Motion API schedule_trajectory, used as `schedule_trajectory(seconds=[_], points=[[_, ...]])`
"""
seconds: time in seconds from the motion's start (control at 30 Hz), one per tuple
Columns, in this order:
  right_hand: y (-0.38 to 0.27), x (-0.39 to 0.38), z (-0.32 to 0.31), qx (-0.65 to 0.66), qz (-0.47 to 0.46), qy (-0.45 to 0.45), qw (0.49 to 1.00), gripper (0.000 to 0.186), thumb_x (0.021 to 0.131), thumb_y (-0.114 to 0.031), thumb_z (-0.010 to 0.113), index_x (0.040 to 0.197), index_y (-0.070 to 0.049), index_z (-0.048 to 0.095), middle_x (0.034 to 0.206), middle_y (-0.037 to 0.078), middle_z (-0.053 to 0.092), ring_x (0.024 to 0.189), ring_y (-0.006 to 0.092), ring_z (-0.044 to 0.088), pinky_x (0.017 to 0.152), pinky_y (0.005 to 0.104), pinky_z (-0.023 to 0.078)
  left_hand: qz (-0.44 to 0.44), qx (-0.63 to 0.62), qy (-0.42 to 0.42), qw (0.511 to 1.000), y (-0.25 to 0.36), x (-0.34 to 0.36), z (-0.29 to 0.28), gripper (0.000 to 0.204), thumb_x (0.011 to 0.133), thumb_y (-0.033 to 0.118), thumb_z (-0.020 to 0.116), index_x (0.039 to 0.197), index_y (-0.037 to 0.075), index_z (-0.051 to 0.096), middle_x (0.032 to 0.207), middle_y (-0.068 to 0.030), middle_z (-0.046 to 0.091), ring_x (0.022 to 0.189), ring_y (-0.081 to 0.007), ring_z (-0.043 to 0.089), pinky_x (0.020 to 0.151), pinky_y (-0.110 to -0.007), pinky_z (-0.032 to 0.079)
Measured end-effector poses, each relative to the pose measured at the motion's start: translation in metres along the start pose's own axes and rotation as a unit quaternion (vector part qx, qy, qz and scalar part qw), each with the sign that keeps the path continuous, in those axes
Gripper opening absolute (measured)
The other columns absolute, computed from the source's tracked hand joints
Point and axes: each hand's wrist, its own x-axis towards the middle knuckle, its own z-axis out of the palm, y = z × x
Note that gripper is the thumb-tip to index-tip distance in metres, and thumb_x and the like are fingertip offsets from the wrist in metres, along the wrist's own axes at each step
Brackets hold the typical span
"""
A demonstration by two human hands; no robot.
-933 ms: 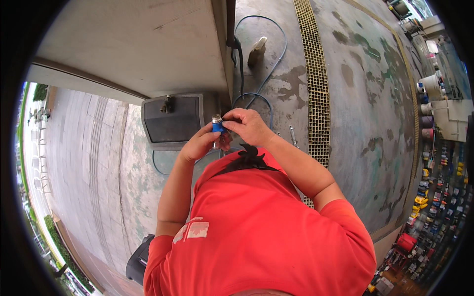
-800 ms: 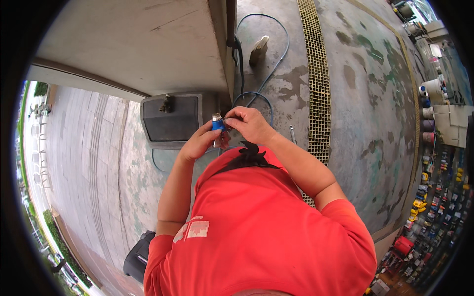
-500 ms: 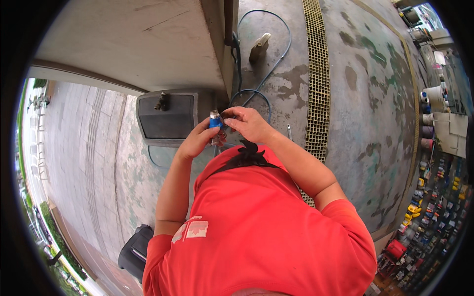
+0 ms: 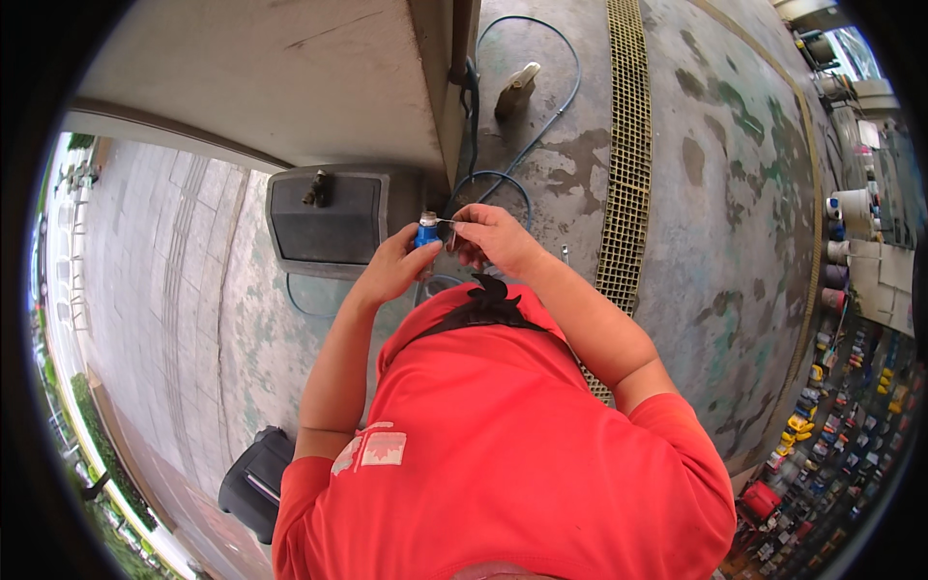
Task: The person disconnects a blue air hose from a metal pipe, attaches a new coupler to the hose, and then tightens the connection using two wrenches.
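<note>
My left hand [image 4: 394, 259] grips a small blue fitting [image 4: 425, 233] with a silvery threaded top [image 4: 428, 217]. Its thumb lies across the lower part, which is mostly hidden. Just right of it, my right hand [image 4: 491, 235] pinches a thin pale strand [image 4: 446, 221] stretched from the threaded top. Whether its lower curled fingers hold anything more is unclear. Behind both hands lies a grey-black box-like housing [image 4: 324, 221] with a small dark metal fitting [image 4: 317, 188] on it.
A pale cabinet [image 4: 261, 77] fills the upper left. Blue hoses [image 4: 551, 118], an upright object [image 4: 517, 92], a metal rod [image 4: 565, 253] and a yellow floor grating [image 4: 628, 135] lie ahead and right. A black container [image 4: 253, 483] stands lower left, with small goods [image 4: 802, 420] far right.
My right fingers have drawn slightly away from the fitting, and the thin strand now shows between them and its top. My left hand and the fitting have shifted slightly up.
</note>
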Motion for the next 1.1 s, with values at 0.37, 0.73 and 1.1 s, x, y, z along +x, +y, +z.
schedule_trajectory(seconds=[0.37, 0.73, 1.1], points=[[0.008, 0.007, -0.004, 0.032, 0.003, -0.005, 0.999, 0.011, 0.093, -0.012, 0.055, 0.099, -0.004, 0.058, 0.073, 0.001, 0.057, 0.06, 0.0098, 0.054, 0.052, 0.0241, 0.043, -0.042, -0.139, -0.011, 0.989, -0.026, 0.011, -0.005, 0.028, 0.094, 0.019, 0.054, 0.116, 0.001, 0.055, 0.088, -0.0074, 0.063, 0.076, -0.0136, 0.06, 0.066, -0.029, 0.051], [0.005, 0.0, -0.002, -0.068, -0.035, -0.001, 0.997, 0.013, 0.092, -0.012, 0.057, 0.101, -0.002, 0.059, 0.074, 0.0, 0.057, 0.062, 0.0077, 0.053, 0.054, 0.0237, 0.044, -0.073, -0.166, -0.014, 0.983, -0.017, 0.014, -0.003, 0.033, 0.094, 0.016, 0.051, 0.125, 0.005, 0.051, 0.09, -0.0056, 0.062, 0.083, -0.016, 0.063, 0.066, -0.031, 0.054], [-0.013, -0.002, -0.006, -0.559, -0.258, -0.006, 0.788, 0.008, 0.088, -0.011, 0.056, 0.094, -0.005, 0.056, 0.095, 0.013, 0.057, 0.092, 0.0342, 0.059, 0.078, 0.0428, 0.048, 0.078, 0.31, 0.09, 0.943, 0.005, 0.007, 0.019, 0.027, 0.088, 0.021, 0.062, 0.108, 0.003, 0.064, 0.094, -0.0167, 0.064, 0.084, -0.0287, 0.064, 0.074, -0.036, 0.049]])
